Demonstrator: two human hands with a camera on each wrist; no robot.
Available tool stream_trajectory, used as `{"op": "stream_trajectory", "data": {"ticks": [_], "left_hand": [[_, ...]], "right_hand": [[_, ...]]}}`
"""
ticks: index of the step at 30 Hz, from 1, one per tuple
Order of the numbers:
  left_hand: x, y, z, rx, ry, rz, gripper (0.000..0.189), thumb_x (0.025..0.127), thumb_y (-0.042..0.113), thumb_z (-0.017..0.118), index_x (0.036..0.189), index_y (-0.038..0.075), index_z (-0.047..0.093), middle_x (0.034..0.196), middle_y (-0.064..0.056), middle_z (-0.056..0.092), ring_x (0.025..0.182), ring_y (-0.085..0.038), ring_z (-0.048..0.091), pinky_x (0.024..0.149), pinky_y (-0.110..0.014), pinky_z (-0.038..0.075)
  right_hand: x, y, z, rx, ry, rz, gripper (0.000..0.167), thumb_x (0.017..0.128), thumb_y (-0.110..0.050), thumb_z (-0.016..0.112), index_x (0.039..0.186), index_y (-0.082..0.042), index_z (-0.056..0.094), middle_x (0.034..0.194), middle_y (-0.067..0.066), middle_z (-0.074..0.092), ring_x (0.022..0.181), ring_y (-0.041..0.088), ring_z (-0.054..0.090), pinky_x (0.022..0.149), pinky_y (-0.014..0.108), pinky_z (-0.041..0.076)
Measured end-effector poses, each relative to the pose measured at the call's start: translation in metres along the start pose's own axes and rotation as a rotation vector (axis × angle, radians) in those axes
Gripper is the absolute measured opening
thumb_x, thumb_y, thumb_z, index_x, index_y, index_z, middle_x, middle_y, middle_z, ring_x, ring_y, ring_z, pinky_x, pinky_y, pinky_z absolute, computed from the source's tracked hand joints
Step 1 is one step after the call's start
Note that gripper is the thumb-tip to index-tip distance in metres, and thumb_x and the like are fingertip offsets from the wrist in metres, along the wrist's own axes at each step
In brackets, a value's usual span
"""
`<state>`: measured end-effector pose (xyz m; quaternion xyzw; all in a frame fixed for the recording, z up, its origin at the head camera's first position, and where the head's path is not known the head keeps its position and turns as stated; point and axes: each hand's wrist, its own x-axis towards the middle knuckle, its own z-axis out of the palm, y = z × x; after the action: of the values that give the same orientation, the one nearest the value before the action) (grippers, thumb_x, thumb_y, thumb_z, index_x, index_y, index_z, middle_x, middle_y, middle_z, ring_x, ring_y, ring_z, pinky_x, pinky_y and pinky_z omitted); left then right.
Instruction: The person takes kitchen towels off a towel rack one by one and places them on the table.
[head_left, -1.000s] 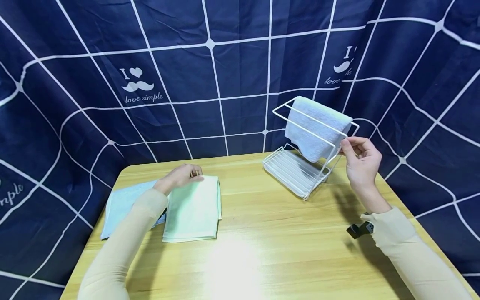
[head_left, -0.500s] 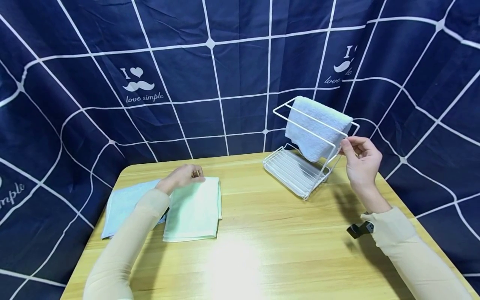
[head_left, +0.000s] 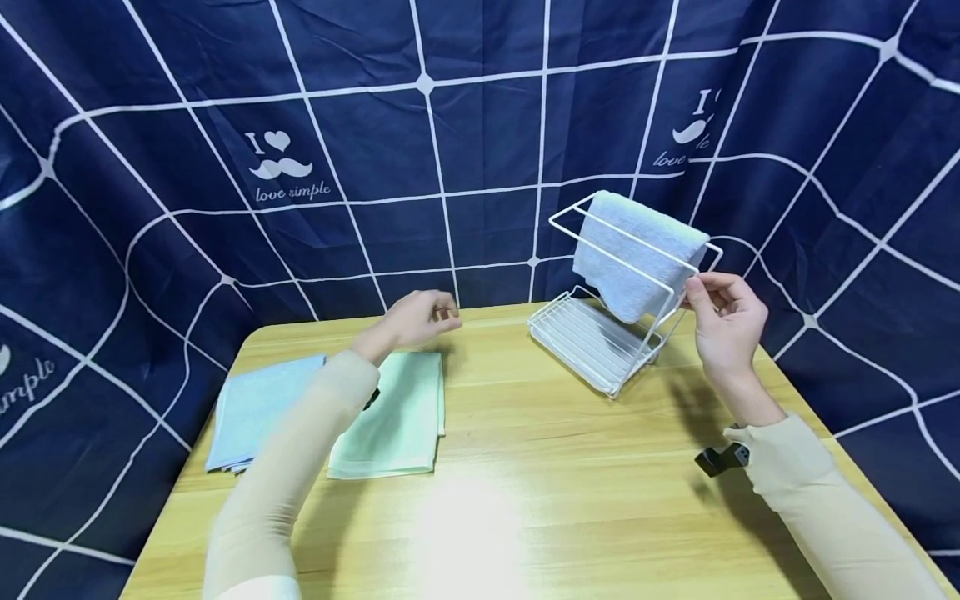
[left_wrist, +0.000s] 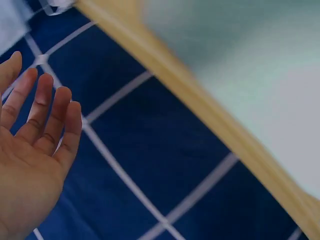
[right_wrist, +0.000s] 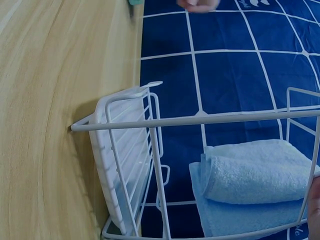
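My right hand (head_left: pixel 726 321) pinches the right side of a white wire rack (head_left: pixel 660 321) between thumb and fingers. A light blue towel (head_left: pixel 637 254) hangs over the rack's upper bars; the right wrist view shows the same towel (right_wrist: pixel 255 175) draped in folds. My left hand (head_left: pixel 420 319) is raised above the far edge of a folded pale green towel (head_left: pixel 401 417), holding nothing. Its fingers (left_wrist: pixel 46 112) are relaxed and slightly bent in the left wrist view. Part of the green towel is hidden under the left forearm.
A folded blue cloth (head_left: pixel 262 408) lies on the wooden table (head_left: pixel 540 492) at the left, partly covered by the left sleeve. The rack's base holds a white tray (head_left: pixel 585 346). A dark blue curtain (head_left: pixel 480 167) with white lines stands behind and beside the table.
My left hand has lifted off the green towel and moved right and toward the table's far edge. The green towel stays in place. My right hand keeps its grip on the rack.
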<state>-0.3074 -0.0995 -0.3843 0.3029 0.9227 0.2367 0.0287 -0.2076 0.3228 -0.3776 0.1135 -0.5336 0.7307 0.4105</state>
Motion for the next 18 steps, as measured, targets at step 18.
{"op": "stream_trajectory", "data": {"ticks": [18], "left_hand": [[0.053,0.121,-0.022,-0.070,0.201,0.365,0.025,0.102,0.032,0.071,0.120,0.014,0.073,0.103,-0.001,0.073,0.096,-0.016,0.068,0.085,-0.027,0.052]], "right_hand": [[-0.001,-0.002,0.002,-0.046,-0.012,-0.030,0.013,0.092,0.011,0.072,0.091,-0.001,0.075,0.079,0.001,0.076,0.062,0.011,0.069,0.063,0.018,0.058]]}}
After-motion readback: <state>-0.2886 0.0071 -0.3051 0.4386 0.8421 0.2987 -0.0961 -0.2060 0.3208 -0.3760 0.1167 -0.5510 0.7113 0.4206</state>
